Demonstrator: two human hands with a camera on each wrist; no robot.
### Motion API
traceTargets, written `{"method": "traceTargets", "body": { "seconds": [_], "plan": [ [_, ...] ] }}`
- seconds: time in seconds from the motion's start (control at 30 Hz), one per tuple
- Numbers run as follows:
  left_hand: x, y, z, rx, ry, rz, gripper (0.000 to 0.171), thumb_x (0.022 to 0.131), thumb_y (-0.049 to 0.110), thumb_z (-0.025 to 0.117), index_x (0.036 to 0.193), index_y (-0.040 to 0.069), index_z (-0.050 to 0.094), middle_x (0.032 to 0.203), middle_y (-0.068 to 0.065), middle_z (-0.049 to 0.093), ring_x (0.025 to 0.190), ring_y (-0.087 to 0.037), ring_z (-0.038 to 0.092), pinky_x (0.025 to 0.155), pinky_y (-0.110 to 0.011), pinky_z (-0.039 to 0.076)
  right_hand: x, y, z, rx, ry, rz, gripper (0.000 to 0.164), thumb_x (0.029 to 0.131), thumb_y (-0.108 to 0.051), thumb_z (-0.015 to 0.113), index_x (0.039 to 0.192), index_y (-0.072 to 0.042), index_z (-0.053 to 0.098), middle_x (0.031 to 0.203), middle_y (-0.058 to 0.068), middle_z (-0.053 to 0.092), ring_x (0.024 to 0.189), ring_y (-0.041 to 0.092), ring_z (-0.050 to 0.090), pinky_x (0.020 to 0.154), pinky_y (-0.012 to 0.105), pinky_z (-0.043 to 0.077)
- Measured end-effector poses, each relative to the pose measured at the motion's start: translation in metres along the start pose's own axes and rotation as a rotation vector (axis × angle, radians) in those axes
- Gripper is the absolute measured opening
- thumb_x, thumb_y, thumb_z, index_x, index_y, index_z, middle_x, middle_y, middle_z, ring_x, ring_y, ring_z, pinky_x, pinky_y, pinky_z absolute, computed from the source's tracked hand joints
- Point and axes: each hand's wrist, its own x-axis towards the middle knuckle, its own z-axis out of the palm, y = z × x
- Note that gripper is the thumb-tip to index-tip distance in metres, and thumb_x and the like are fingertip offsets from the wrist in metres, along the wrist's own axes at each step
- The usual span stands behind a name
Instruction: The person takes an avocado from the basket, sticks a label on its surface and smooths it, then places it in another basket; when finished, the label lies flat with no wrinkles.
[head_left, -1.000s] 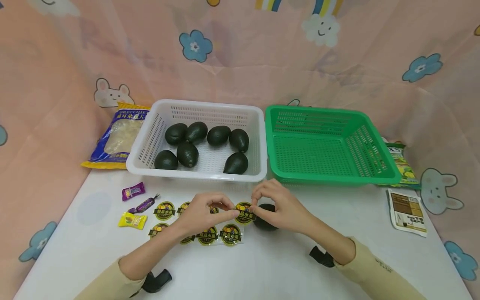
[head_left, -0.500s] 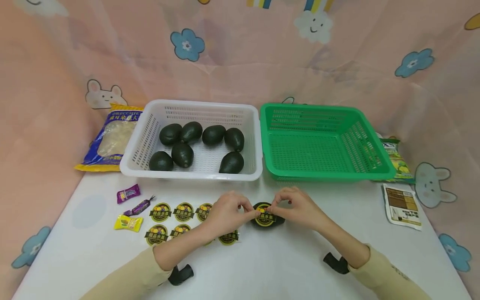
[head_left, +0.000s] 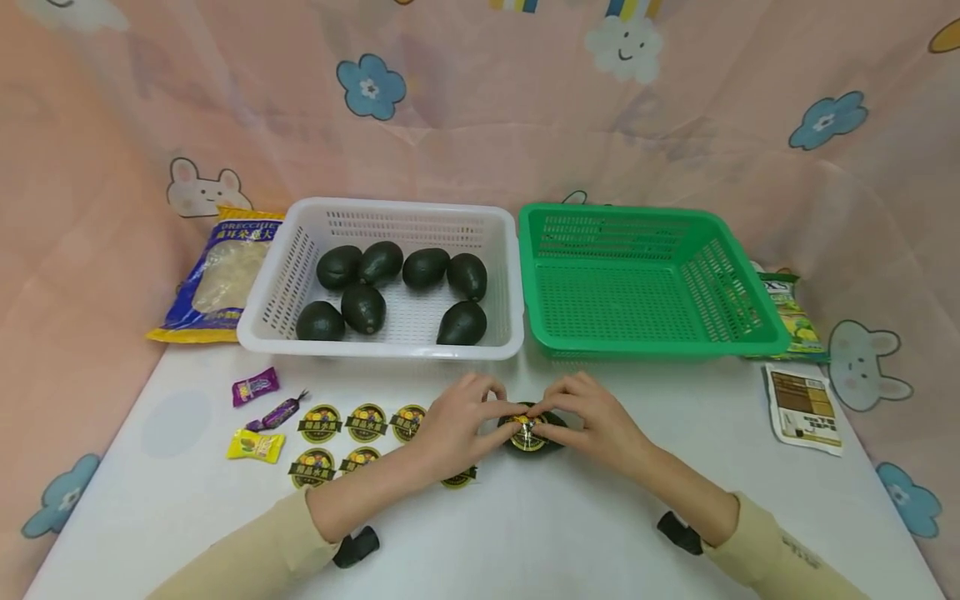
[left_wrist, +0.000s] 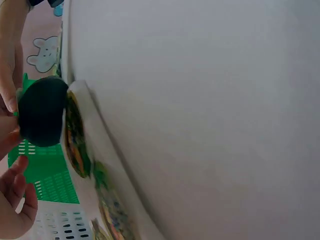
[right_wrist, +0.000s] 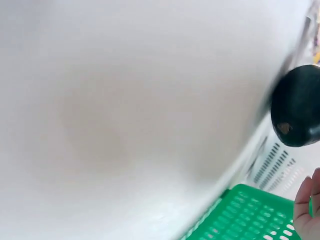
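Observation:
A dark green avocado (head_left: 552, 447) lies on the white table in front of the two baskets. On its top sits a round black and gold sticker (head_left: 527, 441), its middle creased and shiny. My left hand (head_left: 459, 423) presses the sticker's left side with thumb and index fingertips spread apart. From the other side, my right hand (head_left: 595, 418) rests its thumb and index fingertips on the sticker's right part. The avocado (left_wrist: 42, 112) shows as a dark round shape in the left wrist view, and its stem end in the right wrist view, where the sticker is not visible.
Several matching stickers (head_left: 367, 423) lie in rows at left, partly under my left forearm. Behind are a white basket (head_left: 381, 348) with several avocados and a green basket (head_left: 663, 343). Wrapped candies (head_left: 256, 446), a pasta bag (head_left: 225, 279) and a brown-white packet (head_left: 804, 408) flank them.
Both hands moved right with the pinched sticker and brought it down onto the avocado. Since half a second ago their fingertips have come together over its middle, pressing instead of pinching its edges.

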Motion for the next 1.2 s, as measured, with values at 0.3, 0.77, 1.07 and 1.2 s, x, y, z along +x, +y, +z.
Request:
{"method": "traceTargets", "body": {
  "seconds": [0.3, 0.77, 1.07, 1.2],
  "plan": [
    [-0.001, -0.007, 0.002, 0.186, 0.035, 0.166, 0.039, 0.08, 0.046, 0.077, 0.111, 0.023, 0.076, 0.099, 0.003, 0.063, 0.089, -0.014, 0.049, 0.068, -0.028, 0.045, -0.011, 0.008, -0.002, -0.094, 0.005, -0.061, 0.037, 0.075, -0.032, 0.083, 0.109, -0.017, 0.077, 0.1, -0.006, 0.064, 0.094, 0.02, 0.055, 0.073, 0.031, 0.047],
    [0.016, 0.002, 0.003, -0.134, -0.315, -0.008, 0.077, 0.077, 0.048, 0.08, 0.141, 0.017, 0.05, 0.139, -0.001, 0.049, 0.128, -0.014, 0.046, 0.096, -0.034, 0.048, -0.003, 0.007, -0.029, 0.979, 0.237, 0.943, 0.051, 0.097, -0.02, 0.063, 0.135, 0.008, 0.045, 0.119, 0.008, 0.065, 0.108, 0.011, 0.062, 0.097, 0.028, 0.047],
    [0.056, 0.011, -0.014, -0.206, -0.406, 0.087, 0.063, 0.074, 0.032, 0.085, 0.129, 0.018, 0.059, 0.121, 0.004, 0.059, 0.107, -0.007, 0.055, 0.089, -0.02, 0.045, 0.008, 0.012, -0.034, 1.254, 0.458, 1.056, 0.022, 0.098, -0.012, 0.059, 0.114, 0.0, 0.05, 0.096, 0.001, 0.069, 0.089, 0.006, 0.066, 0.082, 0.014, 0.05],
    [0.115, 0.014, -0.041, -0.215, -0.36, 0.107, 0.062, 0.073, 0.031, 0.086, 0.127, 0.015, 0.06, 0.119, 0.001, 0.06, 0.105, -0.01, 0.055, 0.09, -0.022, 0.045, 0.008, 0.013, -0.034, 1.241, 0.457, 1.086, 0.013, 0.1, -0.011, 0.055, 0.111, -0.003, 0.053, 0.094, -0.001, 0.066, 0.082, 0.004, 0.064, 0.076, 0.012, 0.051]
  ]
}}
